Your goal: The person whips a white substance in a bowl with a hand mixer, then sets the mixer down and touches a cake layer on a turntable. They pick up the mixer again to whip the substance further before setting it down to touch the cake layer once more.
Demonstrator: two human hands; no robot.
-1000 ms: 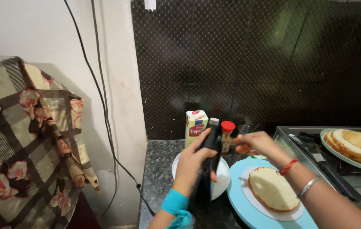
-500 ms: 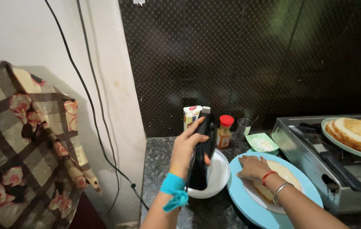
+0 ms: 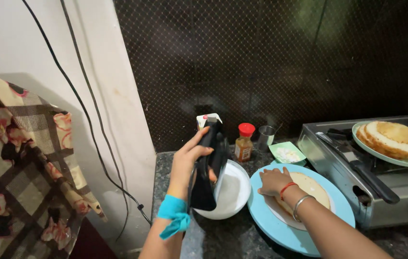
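Observation:
My left hand (image 3: pixel 189 160) grips a black hand mixer (image 3: pixel 207 170) by its handle, holding it upright over a white bowl (image 3: pixel 230 194) of white cream on the dark stone counter. My right hand (image 3: pixel 273 181) lies flat on a pale round cake layer (image 3: pixel 309 189), which sits on a light blue plate (image 3: pixel 285 225) to the right of the bowl. A red thread and a metal bangle are on my right wrist, a blue band on my left.
Behind the bowl stand a small carton (image 3: pixel 206 120), a red-capped bottle (image 3: pixel 245 143), a steel cup (image 3: pixel 265 138) and a small green dish (image 3: pixel 286 153). A gas stove (image 3: pixel 357 187) at right carries a plate of stacked cake layers (image 3: pixel 395 139). A checked floral cloth (image 3: pixel 17 177) hangs at left; black cables (image 3: pixel 93 139) run down the wall.
My right hand came down from the bottles at the back onto the cake layer. My left hand kept hold of the mixer over the bowl. The view shifted slightly.

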